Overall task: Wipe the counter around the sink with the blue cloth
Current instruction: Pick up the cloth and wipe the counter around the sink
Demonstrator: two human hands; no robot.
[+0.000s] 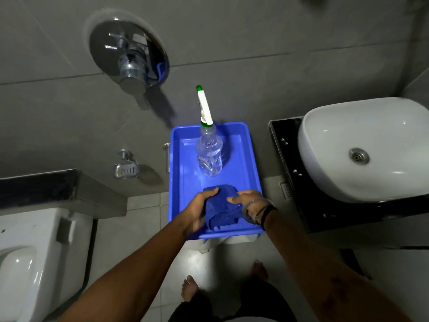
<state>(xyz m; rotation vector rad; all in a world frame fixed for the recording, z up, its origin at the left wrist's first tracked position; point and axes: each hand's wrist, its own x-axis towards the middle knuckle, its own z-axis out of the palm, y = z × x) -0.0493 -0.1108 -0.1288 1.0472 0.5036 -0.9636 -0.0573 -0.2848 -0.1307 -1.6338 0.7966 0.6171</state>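
A blue cloth (221, 209) lies crumpled at the near end of a blue plastic tray (246, 163). My left hand (200, 209) grips its left side, and my right hand (246, 201) holds its right side, fingers curled into the fabric. A white oval sink basin (362, 147) sits on a black counter (290, 163) to the right of the tray. The counter shows white specks along its left strip. Both hands are well left of the counter.
A clear spray bottle (209, 154) with a white and green nozzle stands upright in the tray behind the cloth. A toilet (34, 256) is at the lower left, a soap dish (126, 169) and a chrome mixer valve (130, 63) on the grey wall. My bare feet (190, 289) stand below the tray.
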